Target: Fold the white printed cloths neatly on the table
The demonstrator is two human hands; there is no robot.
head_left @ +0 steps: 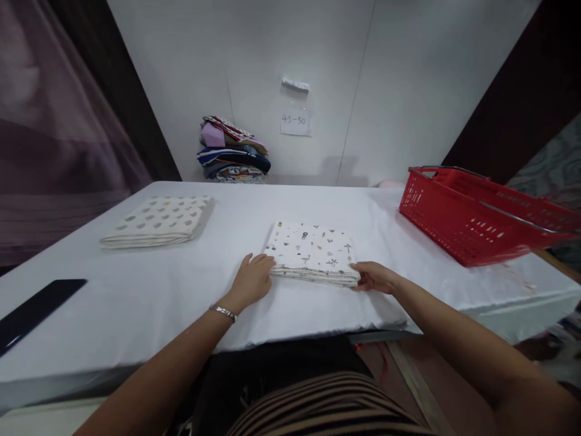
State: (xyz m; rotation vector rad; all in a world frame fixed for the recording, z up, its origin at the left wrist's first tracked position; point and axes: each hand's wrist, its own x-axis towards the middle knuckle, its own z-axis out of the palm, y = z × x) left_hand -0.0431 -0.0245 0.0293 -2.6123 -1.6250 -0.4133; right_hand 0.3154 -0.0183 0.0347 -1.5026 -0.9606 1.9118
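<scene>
A folded white cloth [313, 245] with small grey printed figures lies in front of me on the white-covered table [181, 303]. My left hand [254, 280] grips its near left corner, fingers closed at the edge. At the near right corner, my right hand [374, 277] pinches the layered edge, thumb on top and fingers beneath. The several layers show along the near side. Farther left rests another folded cloth [161, 219], cream with a grey blotch pattern, which neither hand touches.
A red plastic basket [476, 224] with metal handles stands at the right. A dark flat slab [39, 309] lies at the left edge. Behind the table, a stack of folded fabrics [233, 151] leans near the wall, beside a paper label [295, 122] reading 45-50.
</scene>
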